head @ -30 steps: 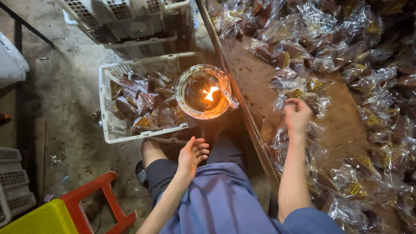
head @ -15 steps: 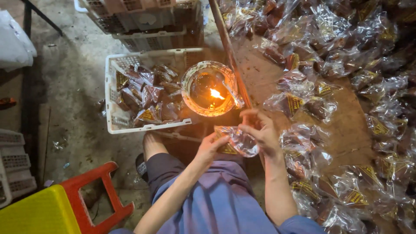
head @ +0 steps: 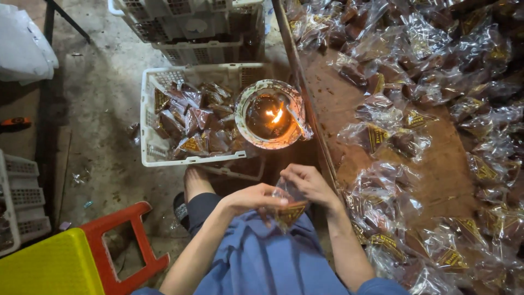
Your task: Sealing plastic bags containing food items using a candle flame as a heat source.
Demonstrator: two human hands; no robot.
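Both our left hand (head: 254,198) and right hand (head: 308,184) pinch one clear packet (head: 288,210) with a brown and yellow filling, held over our lap. Just beyond burns a flame in a round bowl (head: 270,114), beside a white crate (head: 191,117) of packets.

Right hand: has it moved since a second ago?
Yes. The right hand came off the table, back towards the lap, now holding a packet below the flame bowl.
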